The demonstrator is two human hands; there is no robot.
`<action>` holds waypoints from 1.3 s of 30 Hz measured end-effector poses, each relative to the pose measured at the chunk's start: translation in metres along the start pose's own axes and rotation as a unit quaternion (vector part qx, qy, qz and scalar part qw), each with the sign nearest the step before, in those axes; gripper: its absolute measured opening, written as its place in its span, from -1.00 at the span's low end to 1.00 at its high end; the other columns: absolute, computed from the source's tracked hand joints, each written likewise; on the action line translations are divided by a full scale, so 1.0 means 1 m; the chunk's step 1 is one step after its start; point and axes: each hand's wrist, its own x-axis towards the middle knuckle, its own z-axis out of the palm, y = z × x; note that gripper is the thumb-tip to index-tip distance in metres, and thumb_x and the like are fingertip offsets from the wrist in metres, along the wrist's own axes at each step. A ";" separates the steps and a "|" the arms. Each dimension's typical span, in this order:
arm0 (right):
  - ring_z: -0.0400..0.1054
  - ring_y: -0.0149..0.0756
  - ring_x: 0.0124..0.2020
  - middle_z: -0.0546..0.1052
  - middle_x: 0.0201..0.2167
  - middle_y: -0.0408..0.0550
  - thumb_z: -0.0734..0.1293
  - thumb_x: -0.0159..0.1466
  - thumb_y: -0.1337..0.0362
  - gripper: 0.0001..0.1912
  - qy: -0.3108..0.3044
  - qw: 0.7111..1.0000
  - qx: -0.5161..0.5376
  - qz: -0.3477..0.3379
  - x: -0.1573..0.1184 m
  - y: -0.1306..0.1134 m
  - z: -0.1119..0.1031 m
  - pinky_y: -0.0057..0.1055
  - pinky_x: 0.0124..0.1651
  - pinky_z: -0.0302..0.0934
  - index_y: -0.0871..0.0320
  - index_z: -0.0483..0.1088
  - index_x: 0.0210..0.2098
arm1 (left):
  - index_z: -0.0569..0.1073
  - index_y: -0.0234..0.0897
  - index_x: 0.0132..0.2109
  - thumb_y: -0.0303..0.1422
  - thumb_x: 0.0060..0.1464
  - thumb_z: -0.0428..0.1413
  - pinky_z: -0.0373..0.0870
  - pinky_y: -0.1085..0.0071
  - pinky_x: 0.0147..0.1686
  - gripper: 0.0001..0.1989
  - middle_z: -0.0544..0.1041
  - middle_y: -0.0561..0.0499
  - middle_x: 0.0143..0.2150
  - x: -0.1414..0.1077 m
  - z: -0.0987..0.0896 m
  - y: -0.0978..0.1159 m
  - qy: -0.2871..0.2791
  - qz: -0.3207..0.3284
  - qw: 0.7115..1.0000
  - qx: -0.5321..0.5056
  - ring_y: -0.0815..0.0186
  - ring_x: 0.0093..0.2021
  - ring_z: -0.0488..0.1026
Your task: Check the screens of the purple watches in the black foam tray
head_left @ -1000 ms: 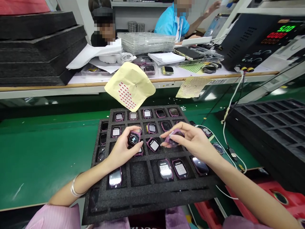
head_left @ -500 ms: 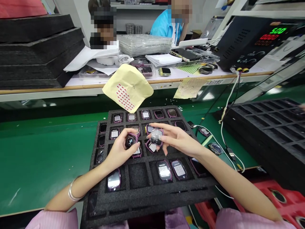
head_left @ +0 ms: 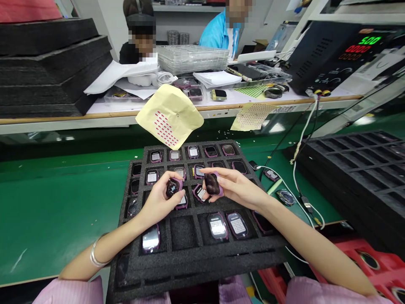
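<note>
Above green bench (head_left: 63,202), left hand (head_left: 161,193) pinches lit watch (head_left: 173,188), right hand (head_left: 237,188) dark watch (head_left: 211,184), apparently inspecting; next move requires steady grip.

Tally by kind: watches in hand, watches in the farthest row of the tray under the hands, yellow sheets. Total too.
Held watches: 2
Far-row watches: 5
Yellow sheets: 2
Total: 9

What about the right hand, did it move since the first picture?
Yes. Against the tray, the right hand has moved left, closer to the left hand.
</note>
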 end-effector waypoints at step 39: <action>0.47 -0.35 -0.31 0.57 -0.24 0.00 0.45 0.17 0.33 -0.56 0.017 0.999 -0.041 -0.019 -0.006 -0.002 0.004 -0.40 -0.19 0.32 0.21 0.43 0.04 | 0.27 -0.25 -0.19 -0.52 0.03 0.05 0.13 0.52 -0.56 -0.82 0.26 0.11 -0.32 -0.004 -0.002 0.003 -0.040 -0.008 0.998 0.037 0.52 -0.56 0.15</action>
